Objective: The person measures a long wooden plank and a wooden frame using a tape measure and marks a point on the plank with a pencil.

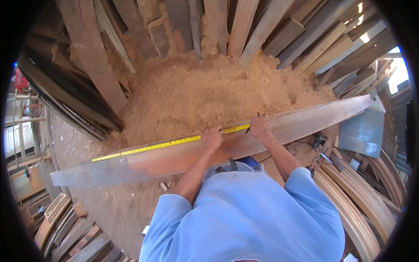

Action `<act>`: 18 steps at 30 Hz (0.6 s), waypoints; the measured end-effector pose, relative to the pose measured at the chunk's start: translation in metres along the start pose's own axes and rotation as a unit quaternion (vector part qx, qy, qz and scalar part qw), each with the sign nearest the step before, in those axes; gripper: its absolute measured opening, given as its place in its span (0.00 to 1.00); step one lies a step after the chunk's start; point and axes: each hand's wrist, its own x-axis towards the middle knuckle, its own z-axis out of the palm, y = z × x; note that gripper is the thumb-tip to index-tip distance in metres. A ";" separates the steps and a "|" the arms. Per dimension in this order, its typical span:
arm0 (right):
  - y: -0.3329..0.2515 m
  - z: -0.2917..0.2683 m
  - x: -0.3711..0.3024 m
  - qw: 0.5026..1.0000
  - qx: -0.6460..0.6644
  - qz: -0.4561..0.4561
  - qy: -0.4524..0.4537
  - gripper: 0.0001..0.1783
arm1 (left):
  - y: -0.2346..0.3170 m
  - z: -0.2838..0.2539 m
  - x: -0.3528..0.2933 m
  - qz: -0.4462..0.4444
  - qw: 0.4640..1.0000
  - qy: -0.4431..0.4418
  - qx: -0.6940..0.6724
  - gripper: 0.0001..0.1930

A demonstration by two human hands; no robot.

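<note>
A long wooden plank lies crosswise in front of me, its surface part grey and part reddish brown. Along its far edge stretches a yellow tape measure, running from near the plank's left end to my right hand. My left hand is closed over the tape and the plank's edge. Farther right, my right hand rests at the tape's right end, fingers curled at the far edge. A slim dark pencil-like stick pokes out from its fingers. The tape's case is not visible.
Sawdust covers the ground beyond the plank. Upright boards lean along the far side. At right are a bluish-grey sheet, a dark power tool and stacked timber strips. Short wood pieces lie at lower left.
</note>
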 end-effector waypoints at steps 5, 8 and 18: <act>0.005 -0.040 -0.012 0.996 0.062 -0.001 -0.060 0.14 | 0.001 0.019 -0.009 -0.009 0.991 0.101 0.088 0.05; 0.041 -0.022 -0.005 0.994 0.090 -0.062 -0.018 0.14 | 0.001 0.020 -0.008 -0.009 0.988 0.122 0.099 0.05; 0.193 -0.015 -0.025 0.971 0.084 -0.127 0.183 0.13 | 0.009 0.024 -0.008 -0.057 0.982 0.137 0.117 0.05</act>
